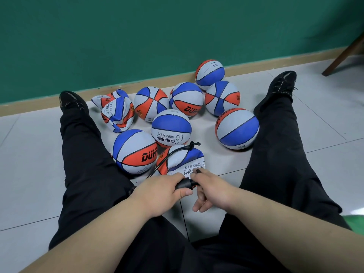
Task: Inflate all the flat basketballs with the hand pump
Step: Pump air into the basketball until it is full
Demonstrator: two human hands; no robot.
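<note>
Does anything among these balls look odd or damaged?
Yes. By the left foot, crumpled balls lie folded and collapsed, unlike the round ones beside them. The near ball also looks dented and only partly round, with a black hose running onto it. They look flat, not torn.

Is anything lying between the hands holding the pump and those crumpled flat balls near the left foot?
Yes. The left hand grips the pump, the right hand pinches its end, and a round, pumped-up ball lies between them and the crumpled flat balls, close against the left leg.
</note>
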